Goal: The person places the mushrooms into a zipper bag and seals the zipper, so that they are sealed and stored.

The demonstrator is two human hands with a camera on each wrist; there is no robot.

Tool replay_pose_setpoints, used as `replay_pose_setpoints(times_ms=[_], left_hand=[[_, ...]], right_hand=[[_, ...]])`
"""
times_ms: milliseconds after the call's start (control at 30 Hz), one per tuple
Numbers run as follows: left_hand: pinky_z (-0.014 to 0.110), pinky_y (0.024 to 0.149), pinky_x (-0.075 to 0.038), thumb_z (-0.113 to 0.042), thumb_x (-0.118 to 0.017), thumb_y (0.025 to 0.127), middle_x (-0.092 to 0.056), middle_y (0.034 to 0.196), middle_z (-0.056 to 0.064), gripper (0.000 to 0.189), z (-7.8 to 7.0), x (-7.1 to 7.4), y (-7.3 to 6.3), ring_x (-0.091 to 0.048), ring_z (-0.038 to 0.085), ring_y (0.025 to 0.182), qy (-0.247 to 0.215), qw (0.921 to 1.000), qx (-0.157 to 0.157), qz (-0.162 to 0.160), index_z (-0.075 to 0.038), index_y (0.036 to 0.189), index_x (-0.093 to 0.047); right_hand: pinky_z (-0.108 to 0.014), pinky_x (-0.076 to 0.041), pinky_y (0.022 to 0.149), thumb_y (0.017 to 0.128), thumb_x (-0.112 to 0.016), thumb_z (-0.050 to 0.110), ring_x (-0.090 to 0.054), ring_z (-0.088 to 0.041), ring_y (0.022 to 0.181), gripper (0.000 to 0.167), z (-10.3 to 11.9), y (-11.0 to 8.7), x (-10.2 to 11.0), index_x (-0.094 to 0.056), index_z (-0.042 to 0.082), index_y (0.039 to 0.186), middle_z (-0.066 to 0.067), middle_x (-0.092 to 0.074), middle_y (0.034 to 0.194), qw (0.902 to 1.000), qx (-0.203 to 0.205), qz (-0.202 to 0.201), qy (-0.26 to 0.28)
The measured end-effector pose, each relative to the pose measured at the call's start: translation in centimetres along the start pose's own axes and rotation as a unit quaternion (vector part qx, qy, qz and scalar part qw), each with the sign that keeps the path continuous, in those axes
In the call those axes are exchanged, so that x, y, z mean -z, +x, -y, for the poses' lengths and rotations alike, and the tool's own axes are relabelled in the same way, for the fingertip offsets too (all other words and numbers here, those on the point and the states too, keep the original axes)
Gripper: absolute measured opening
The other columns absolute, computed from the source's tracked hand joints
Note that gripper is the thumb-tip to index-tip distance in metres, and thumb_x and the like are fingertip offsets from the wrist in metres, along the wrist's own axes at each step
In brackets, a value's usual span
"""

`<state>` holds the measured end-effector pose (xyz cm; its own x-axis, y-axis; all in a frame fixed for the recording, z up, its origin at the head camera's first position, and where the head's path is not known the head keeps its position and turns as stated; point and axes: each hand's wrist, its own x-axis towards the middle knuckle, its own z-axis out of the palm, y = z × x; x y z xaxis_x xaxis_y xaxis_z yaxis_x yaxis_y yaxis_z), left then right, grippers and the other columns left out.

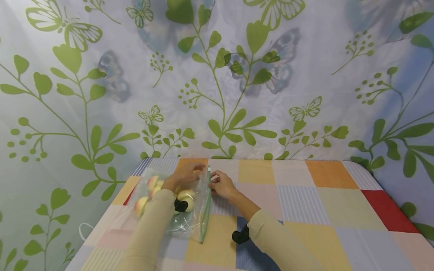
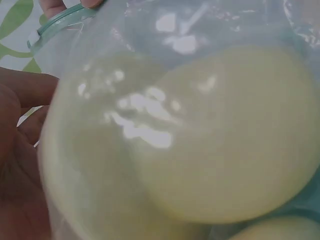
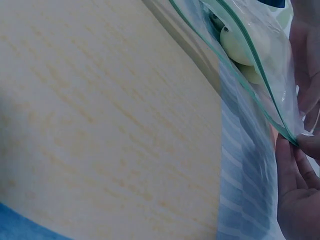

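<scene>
A clear zip bag [image 1: 200, 226] with a green zip strip [image 1: 205, 216] lies on the table, holding several yellow fruits with red blush [image 1: 185, 198] that look like peaches. In the right wrist view its two green strips [image 3: 245, 37] stand apart and meet at the far corner. There my right hand [image 1: 222, 184] pinches the zip edge between thumb and fingers. My left hand [image 1: 186, 174] reaches over the bag, its fingers loosely bent close to the same corner. In the left wrist view the pale fruits [image 2: 230, 135] fill most of the picture and part of that hand [image 2: 22, 150] is hidden behind plastic.
A patchwork cloth [image 1: 305, 203] covers the table. Behind it hangs a curtain [image 1: 217, 75] printed with green leaves and butterflies. A white loop of cord [image 1: 81, 230] shows at the table's left edge.
</scene>
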<state>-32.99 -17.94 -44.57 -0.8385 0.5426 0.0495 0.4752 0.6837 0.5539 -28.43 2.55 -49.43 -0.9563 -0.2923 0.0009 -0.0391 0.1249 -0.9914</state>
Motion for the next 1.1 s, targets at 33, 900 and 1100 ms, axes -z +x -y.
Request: replay_pose_setpoints(times_ms=[33, 900, 1100], left_hand=[[0.053, 0.106, -0.045, -0.001, -0.056, 0.1, -0.062, 0.134, 0.024, 0.044, 0.1, 0.0, 0.0, -0.056, 0.04, 0.127, -0.006, 0.9999, 0.009, 0.0, 0.007, 0.143, -0.054], [0.033, 0.068, -0.046, -0.02, -0.064, 0.104, -0.059, 0.077, 0.0, 0.022, 0.2, -0.8, 0.3, -0.053, 0.016, 0.071, -0.024, 0.9971, 0.011, -0.072, -0.005, 0.087, -0.065], [0.033, 0.069, -0.045, -0.016, -0.062, 0.105, -0.06, 0.08, 0.003, 0.02, -0.1, -0.7, 0.2, -0.052, 0.017, 0.073, -0.061, 0.9951, 0.023, -0.074, -0.004, 0.089, -0.064]], right_hand=[[-0.037, -0.062, 0.072, 0.098, -0.067, -0.004, -0.07, -0.026, 0.082, 0.026, 0.0, 0.0, 0.0, -0.06, 0.0, 0.122, -0.017, -0.065, 0.102, 1.0, -0.001, 0.001, 0.0], [-0.04, -0.062, 0.076, 0.104, -0.064, 0.015, -0.071, -0.03, 0.093, 0.029, 1.0, 0.8, 1.3, -0.064, 0.001, 0.129, -0.013, -0.069, 0.108, 0.9971, 0.012, -0.054, -0.053], [-0.04, -0.061, 0.079, 0.106, -0.061, 0.022, -0.072, -0.024, 0.09, 0.031, 1.3, 1.4, 1.1, -0.065, 0.003, 0.13, -0.01, -0.07, 0.105, 0.9975, 0.0, -0.042, -0.057]])
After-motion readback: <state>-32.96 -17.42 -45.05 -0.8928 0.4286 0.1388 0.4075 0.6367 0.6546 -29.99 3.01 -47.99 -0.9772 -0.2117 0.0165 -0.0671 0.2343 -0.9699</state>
